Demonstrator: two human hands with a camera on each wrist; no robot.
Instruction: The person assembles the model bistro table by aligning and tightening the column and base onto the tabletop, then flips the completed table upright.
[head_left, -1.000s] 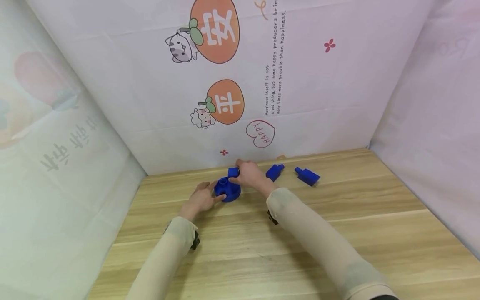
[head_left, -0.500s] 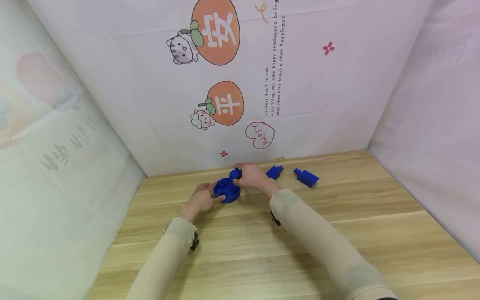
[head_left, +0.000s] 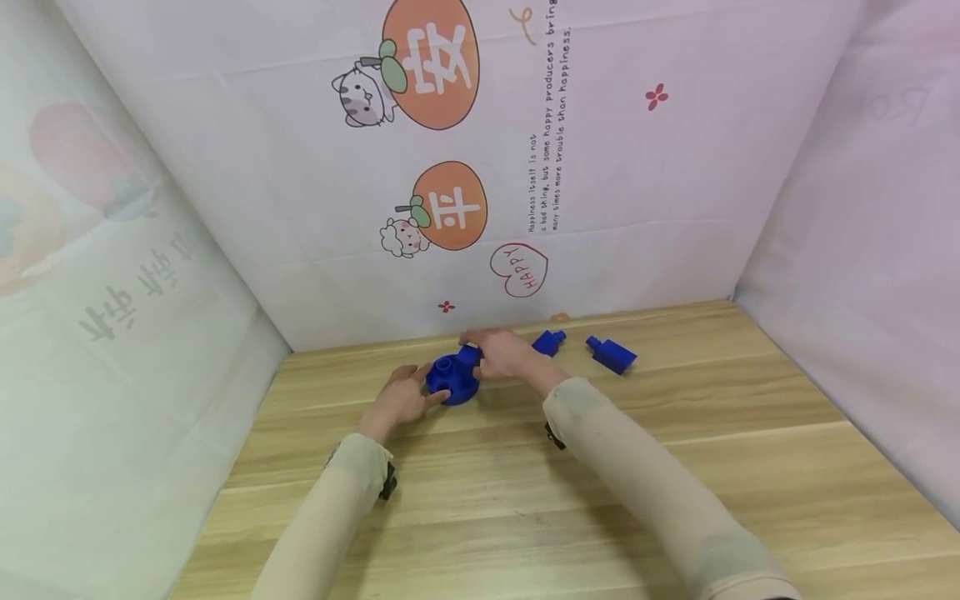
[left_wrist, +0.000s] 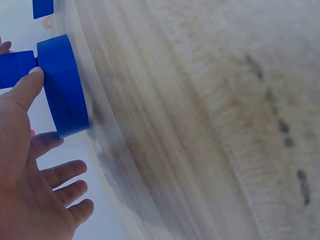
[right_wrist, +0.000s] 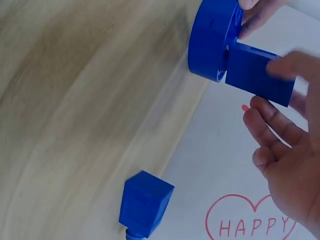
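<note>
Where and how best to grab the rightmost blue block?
I'd pinch the flat-faced, wide body of the rightmost blue block, coming from above, slightly from the right. It lies on its side with the narrow neck pointing left, so that grip should leave the neck free.

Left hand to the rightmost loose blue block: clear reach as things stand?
Probably not directly. The left hand holds the blue round base, while the right hand, gripping a square-sided block, and the right sleeve lie between it and the rightmost loose blue block.
</note>
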